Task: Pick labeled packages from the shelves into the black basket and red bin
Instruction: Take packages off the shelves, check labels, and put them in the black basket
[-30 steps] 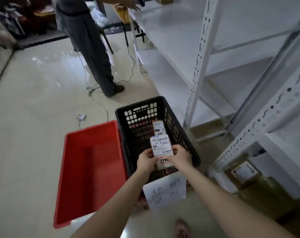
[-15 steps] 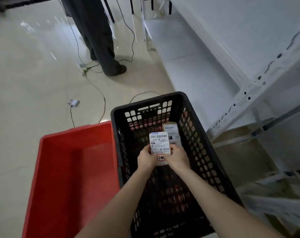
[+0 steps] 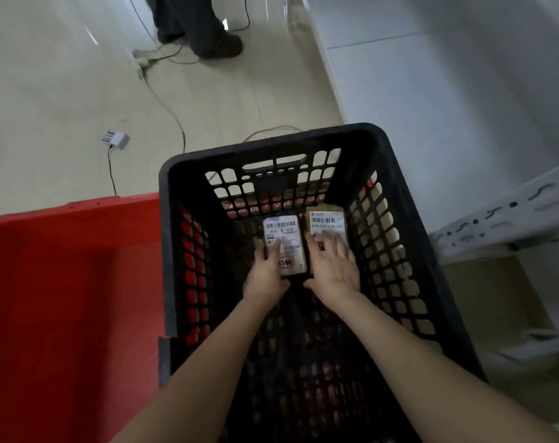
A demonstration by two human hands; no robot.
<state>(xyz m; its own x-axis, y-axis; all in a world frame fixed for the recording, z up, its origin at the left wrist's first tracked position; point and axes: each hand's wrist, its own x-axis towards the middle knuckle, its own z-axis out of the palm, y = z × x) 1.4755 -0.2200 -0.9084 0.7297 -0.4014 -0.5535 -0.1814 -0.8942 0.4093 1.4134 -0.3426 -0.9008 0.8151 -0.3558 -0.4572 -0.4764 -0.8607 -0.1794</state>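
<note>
Both forearms extend forward and down into the black basket (image 3: pixel 271 148). The left hand (image 3: pixel 265 273) is at the left edge of the first package (image 3: pixel 286 251). Its fingers curl round that edge and the thumb lies across the white barcode label, so the left grip is grasping the package. The right hand (image 3: pixel 334 266) lies palm down with its fingers straight and spread. The fingertips rest on the lower part of the second package (image 3: pixel 326 222) and the thumb lies just beside the right edge of the first. The right grip is released.

Both packages lie label-up and side by side at the far end of the basket floor, close to the far wall. The red bin (image 3: pixel 80 207) stands against the basket's left wall. A white shelf frame (image 3: pixel 511 215) stands to the right.

Half a second earlier, both hands held the first package raised above the basket floor, in front of the second package. The first package now sits low beside the second. The right hand has come off it and settled on the second package. The left hand keeps its hold.
</note>
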